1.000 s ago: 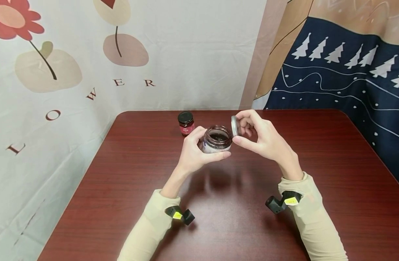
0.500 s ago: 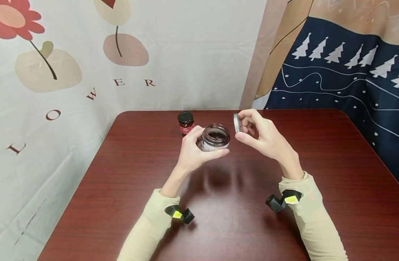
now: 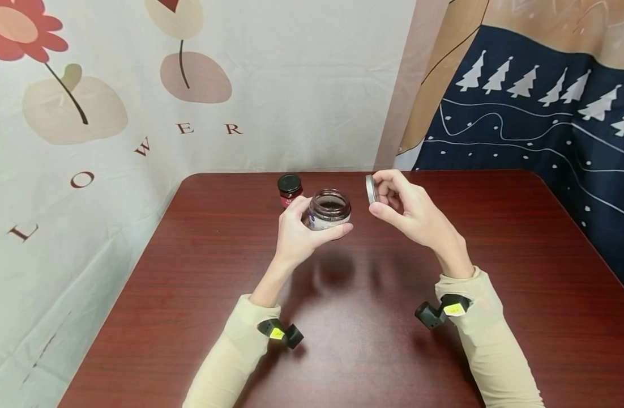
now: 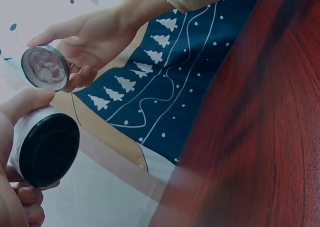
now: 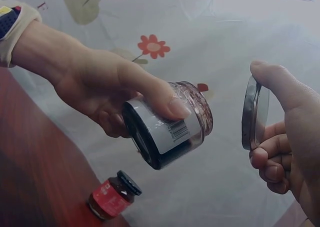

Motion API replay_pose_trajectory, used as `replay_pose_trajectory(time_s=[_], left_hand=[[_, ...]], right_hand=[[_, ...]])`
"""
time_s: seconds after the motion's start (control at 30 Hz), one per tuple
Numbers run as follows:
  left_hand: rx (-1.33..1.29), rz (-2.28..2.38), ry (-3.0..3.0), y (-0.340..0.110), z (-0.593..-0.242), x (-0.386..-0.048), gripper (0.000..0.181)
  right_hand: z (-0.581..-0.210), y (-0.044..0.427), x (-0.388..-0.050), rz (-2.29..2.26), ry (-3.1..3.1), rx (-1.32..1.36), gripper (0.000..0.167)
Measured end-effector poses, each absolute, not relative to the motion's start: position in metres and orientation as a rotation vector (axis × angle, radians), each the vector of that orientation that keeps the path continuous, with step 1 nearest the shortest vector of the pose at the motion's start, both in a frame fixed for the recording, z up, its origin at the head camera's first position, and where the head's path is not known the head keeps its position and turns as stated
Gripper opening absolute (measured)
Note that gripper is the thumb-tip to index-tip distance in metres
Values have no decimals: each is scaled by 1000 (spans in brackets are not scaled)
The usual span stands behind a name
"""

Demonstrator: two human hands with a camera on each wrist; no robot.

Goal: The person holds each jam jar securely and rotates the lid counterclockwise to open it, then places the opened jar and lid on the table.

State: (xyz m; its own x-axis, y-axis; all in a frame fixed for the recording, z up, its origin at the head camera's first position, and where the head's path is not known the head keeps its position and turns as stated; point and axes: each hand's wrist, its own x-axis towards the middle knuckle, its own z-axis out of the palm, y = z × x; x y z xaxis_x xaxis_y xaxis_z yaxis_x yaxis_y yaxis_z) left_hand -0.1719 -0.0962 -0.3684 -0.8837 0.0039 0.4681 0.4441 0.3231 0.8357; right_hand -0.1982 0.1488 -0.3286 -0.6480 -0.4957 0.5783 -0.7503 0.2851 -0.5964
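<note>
My left hand (image 3: 300, 235) grips an open glass jar (image 3: 330, 211) above the table, its thumb along the near side. Dark contents show inside the mouth, and dark residue coats the threaded neck. In the right wrist view, a white label with a barcode wraps the jar (image 5: 172, 129). To the right, my right hand (image 3: 411, 212) pinches a round metal lid (image 3: 370, 189) on edge between thumb and fingers, apart from the jar. Smears mark the inside of the lid (image 4: 46, 68) in the left wrist view.
A smaller jar (image 3: 290, 190) with a black lid and red label stands on the reddish-brown table (image 3: 353, 340), just behind my left hand. A printed cloth (image 3: 302, 85) hangs behind the table, and a navy tree-patterned cloth (image 3: 536, 124) hangs at the right.
The jar in my left hand has moved left and slightly up, away from the lid. My right hand has shifted slightly up with the lid, and the gap between them has widened.
</note>
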Motion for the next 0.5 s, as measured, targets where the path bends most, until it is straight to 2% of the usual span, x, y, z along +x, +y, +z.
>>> replay_pose_trajectory(time_s=[0.5], left_hand=[[-341, -1621, -2230, -99, -373, -177, 45]], right_hand=[[-331, 148, -203, 1314, -2308, 1121, 37]])
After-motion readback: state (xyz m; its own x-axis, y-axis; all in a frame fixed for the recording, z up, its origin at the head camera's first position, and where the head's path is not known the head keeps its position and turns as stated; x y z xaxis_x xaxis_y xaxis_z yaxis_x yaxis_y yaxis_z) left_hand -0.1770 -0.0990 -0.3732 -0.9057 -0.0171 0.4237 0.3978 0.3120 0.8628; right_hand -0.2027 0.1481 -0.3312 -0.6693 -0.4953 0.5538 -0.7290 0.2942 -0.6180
